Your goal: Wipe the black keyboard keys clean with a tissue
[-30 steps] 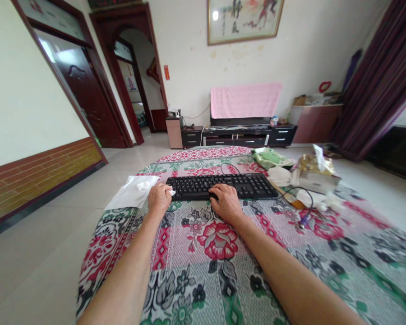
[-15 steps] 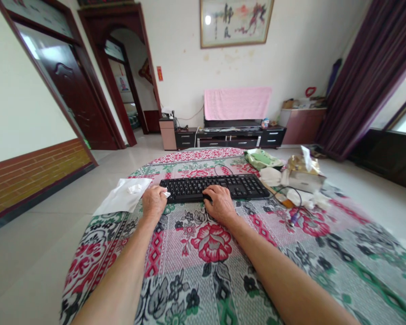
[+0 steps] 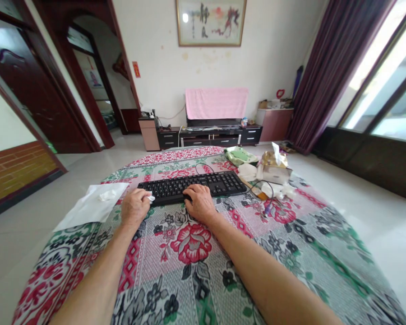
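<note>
A black keyboard [image 3: 203, 185] lies across the middle of a round table covered by a floral cloth [image 3: 196, 266]. My left hand [image 3: 134, 207] is closed at the keyboard's left end, with a small white wad [image 3: 151, 198] pinched in its fingers against the keyboard's corner. My right hand [image 3: 199, 202] rests on the keyboard's near edge, fingers curled over the keys. The keyboard's cable [image 3: 267, 198] loops off to the right and ends in a purple plug.
A flat white tissue [image 3: 88, 208] with a crumpled bit on it lies left of the keyboard. At the right stand a tissue box [image 3: 274, 169], a green wipes pack [image 3: 241, 155] and crumpled tissues. Beyond the table are a TV stand, doors and curtains.
The view has swung to the right, so table and hands sit further left in the picture. Both hands keep their places at the keyboard.
</note>
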Action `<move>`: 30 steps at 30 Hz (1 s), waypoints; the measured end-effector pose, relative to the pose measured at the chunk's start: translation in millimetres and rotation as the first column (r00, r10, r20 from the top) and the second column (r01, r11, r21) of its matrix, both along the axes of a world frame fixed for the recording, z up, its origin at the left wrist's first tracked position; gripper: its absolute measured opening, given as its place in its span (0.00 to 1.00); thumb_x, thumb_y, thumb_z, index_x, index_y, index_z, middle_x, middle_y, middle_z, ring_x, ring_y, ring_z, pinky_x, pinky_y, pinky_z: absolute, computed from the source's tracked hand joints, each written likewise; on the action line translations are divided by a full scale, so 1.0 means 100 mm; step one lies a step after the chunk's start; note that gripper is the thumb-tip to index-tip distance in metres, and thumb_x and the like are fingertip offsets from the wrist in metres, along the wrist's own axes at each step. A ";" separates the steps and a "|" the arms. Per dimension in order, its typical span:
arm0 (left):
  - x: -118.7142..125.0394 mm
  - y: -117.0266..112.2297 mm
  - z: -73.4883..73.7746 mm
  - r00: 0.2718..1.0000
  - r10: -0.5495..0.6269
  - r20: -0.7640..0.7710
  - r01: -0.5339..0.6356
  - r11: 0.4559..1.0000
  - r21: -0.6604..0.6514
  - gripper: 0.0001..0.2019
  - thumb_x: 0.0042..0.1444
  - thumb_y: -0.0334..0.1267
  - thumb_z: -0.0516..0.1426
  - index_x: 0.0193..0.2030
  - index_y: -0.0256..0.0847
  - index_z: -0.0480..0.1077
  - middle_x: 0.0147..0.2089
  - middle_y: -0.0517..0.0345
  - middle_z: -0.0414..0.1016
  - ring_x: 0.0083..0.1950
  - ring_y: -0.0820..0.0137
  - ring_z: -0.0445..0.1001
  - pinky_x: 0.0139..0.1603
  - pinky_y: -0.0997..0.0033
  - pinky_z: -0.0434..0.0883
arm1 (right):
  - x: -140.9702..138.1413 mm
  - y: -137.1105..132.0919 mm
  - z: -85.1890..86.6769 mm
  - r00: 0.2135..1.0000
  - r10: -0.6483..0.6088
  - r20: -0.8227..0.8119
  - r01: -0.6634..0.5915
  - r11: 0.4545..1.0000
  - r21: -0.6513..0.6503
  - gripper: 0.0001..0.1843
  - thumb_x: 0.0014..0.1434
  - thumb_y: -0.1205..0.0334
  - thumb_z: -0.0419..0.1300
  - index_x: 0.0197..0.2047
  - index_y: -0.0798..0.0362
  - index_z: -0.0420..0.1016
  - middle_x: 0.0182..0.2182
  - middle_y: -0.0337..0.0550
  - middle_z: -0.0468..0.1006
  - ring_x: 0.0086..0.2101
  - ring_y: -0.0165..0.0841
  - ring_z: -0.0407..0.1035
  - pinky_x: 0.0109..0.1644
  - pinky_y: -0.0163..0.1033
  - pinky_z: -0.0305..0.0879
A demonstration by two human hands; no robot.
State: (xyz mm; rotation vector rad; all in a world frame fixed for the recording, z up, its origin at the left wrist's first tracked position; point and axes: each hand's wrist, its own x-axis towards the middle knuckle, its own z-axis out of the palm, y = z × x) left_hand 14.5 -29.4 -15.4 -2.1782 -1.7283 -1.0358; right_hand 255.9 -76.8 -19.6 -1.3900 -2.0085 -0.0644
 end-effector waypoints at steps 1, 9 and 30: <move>0.02 0.01 0.01 1.000 0.000 -0.008 0.000 1.000 -0.005 0.14 0.48 0.32 0.49 0.30 0.40 0.77 0.38 0.52 0.79 0.41 0.63 0.75 0.47 0.66 0.70 | 0.00 0.00 0.00 1.000 0.001 0.000 -0.001 1.000 -0.001 0.14 0.56 0.63 0.58 0.47 0.49 0.75 0.48 0.45 0.73 0.49 0.39 0.62 0.55 0.46 0.52; 0.19 0.29 0.08 0.989 -0.049 -0.138 0.045 0.998 -0.031 0.15 0.49 0.32 0.48 0.28 0.42 0.77 0.36 0.53 0.80 0.38 0.63 0.76 0.45 0.66 0.69 | -0.01 -0.01 0.00 1.000 -0.013 -0.001 0.013 1.000 0.013 0.14 0.56 0.63 0.59 0.46 0.49 0.75 0.47 0.44 0.73 0.49 0.38 0.62 0.55 0.46 0.53; -0.24 0.36 0.21 0.970 -0.098 -0.222 0.034 0.960 -0.277 0.14 0.48 0.39 0.54 0.39 0.49 0.79 0.37 0.57 0.81 0.41 0.62 0.77 0.42 0.69 0.69 | -0.01 0.00 0.00 1.000 -0.007 -0.009 0.008 1.000 0.018 0.14 0.55 0.64 0.59 0.46 0.49 0.75 0.47 0.44 0.73 0.49 0.39 0.62 0.55 0.46 0.54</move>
